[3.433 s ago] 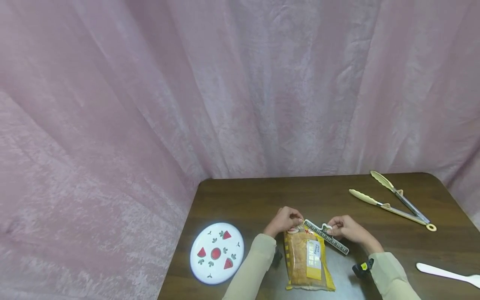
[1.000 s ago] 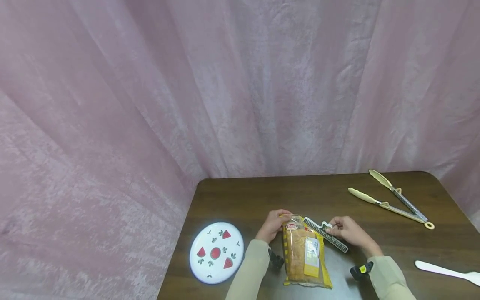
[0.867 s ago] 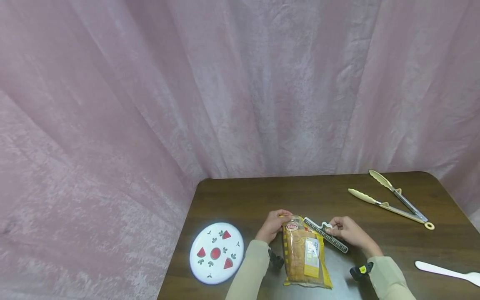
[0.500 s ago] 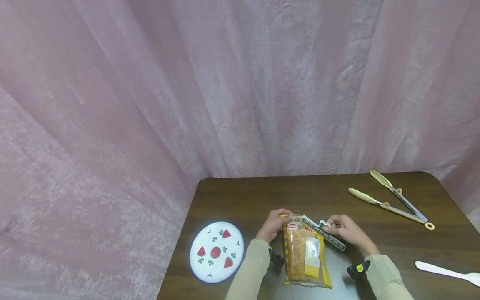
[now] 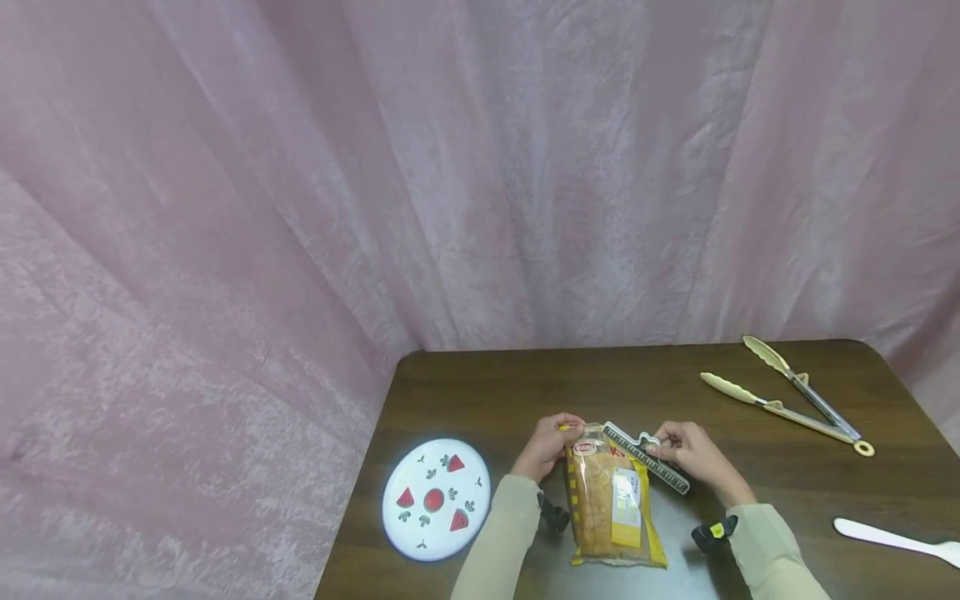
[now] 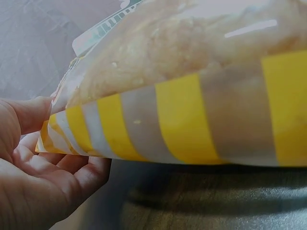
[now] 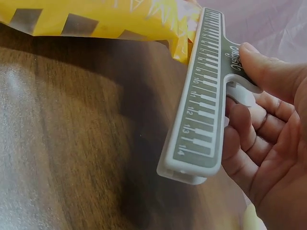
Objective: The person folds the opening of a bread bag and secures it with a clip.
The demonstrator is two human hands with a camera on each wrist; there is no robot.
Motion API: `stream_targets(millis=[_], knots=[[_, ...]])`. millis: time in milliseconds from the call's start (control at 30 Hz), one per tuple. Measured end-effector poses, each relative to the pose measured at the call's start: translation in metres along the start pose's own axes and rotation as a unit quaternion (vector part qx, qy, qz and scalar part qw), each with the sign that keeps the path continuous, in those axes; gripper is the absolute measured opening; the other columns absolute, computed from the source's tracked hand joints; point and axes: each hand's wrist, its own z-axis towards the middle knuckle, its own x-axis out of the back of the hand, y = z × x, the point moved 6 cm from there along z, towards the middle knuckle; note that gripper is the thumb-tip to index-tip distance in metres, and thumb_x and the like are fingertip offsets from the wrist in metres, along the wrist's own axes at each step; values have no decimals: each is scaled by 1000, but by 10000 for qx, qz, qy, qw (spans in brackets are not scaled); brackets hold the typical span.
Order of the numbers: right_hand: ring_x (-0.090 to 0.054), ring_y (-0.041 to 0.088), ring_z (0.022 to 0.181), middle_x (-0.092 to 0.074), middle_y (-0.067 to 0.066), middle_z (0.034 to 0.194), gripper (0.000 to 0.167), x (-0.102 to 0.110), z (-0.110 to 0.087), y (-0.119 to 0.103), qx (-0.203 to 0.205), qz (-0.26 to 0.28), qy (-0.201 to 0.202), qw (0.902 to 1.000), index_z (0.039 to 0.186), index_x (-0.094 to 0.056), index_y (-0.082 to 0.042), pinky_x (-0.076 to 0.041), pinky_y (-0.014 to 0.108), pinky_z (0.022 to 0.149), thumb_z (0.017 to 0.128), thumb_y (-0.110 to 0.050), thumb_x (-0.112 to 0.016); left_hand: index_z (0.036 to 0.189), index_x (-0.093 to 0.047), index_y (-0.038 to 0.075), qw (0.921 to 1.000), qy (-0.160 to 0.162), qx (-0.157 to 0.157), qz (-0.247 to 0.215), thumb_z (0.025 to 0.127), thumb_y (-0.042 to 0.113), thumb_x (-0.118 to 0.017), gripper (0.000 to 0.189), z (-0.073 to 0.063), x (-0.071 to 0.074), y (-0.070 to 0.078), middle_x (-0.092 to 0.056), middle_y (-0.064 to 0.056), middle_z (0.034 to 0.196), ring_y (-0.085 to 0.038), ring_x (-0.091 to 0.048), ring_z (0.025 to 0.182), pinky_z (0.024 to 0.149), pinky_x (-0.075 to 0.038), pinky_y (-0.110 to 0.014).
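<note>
A clear and yellow bag of bread (image 5: 597,508) lies on the table. My left hand (image 5: 545,447) pinches its far left corner, thumb above and fingers below, as the left wrist view shows. At the far right corner, my right hand (image 5: 693,454) holds a long bag clip (image 5: 647,458) by its handle, thumb on top and fingers underneath. The clip has piano keys and numbers printed on it. It lies aslant, its upper end against the bag's edge and its lower end sticking out to the right. Whether its jaws grip the plastic, I cannot tell.
Left of the bag stands a round white plate (image 5: 436,535) with a watermelon print. Spread tongs (image 5: 813,404) with cream tips lie at the far right. A white spatula-like utensil (image 5: 885,535) is near the right edge. Behind the wooden table (image 5: 525,383) hangs a pink curtain (image 5: 585,208).
Since the earliest frame, my left hand has shifted left from beside the clip to the bag's far left corner. My right hand and the clip have moved slightly left.
</note>
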Motion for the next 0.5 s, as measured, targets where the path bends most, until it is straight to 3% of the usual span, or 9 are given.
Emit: stream_targets(millis=[500], knots=[[-48,8,56,-52,-4,64,14,-3,5,7,-223,100,-68,9997,81,-64,0,-43,26,51,87,-6,-76,101,-70,1,9999,-6,95,-58,94,8,-70,9,0,-3,2,-68,-5,86,-15,-64,73,61,-52,-26]])
